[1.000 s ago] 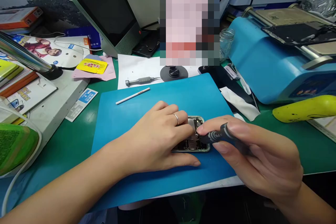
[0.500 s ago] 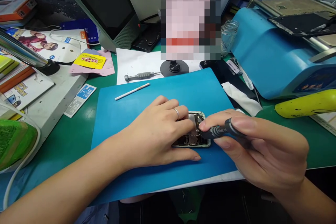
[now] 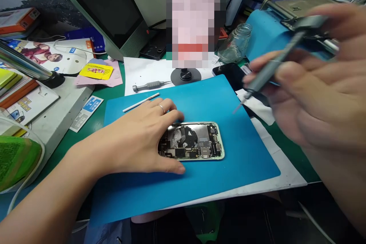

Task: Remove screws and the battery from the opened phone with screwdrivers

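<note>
An opened smartphone lies flat on the blue mat, its circuit boards and a dark, torn-looking patch exposed. Around the phone's left end curves my left hand, thumb along the near edge and fingers along the far edge, covering that end. My right hand is raised at the right, blurred, pinching a grey precision screwdriver. Its thin tip points down and left, in the air well off the phone. Behind my left hand lies a white stick.
A second screwdriver lies on white paper beyond the mat. At the back stand a tablet-like screen and a glass jar. A blue machine is partly behind my right hand. A green sponge sits at left.
My right hand has lifted the screwdriver up and right, away from the phone. My left hand has slid left to the phone's end, uncovering its middle. The view has shifted slightly.
</note>
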`<state>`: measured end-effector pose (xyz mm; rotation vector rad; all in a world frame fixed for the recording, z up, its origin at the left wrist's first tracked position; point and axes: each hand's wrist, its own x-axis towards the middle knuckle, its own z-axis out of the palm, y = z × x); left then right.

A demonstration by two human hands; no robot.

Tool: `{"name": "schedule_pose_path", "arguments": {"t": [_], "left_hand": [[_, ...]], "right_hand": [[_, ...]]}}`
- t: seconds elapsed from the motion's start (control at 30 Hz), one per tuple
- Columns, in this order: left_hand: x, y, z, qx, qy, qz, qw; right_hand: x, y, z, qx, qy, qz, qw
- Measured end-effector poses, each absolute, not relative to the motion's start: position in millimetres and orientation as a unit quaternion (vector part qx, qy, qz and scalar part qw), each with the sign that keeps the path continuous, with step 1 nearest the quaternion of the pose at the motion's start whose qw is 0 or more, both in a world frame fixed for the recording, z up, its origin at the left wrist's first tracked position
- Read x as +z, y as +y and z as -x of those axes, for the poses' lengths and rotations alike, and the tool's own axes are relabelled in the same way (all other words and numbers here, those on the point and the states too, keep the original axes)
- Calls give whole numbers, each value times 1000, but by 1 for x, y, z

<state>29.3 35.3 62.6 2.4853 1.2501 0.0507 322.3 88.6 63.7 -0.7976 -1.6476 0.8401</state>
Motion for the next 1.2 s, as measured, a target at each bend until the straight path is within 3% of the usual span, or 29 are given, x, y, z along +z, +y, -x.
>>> {"name": "schedule_pose_path", "arguments": {"t": [0.2,0.57,1.2], "left_hand": [[59,30,-30,9,440,-881,174],[59,35,-40,6,445,-876,185],[74,42,-35,3,474,-849,233]], "right_hand": [[47,126,-300,525,-630,285,497],[36,112,-308,547,-687,242,412],[30,110,-301,557,-669,267,413]]}}
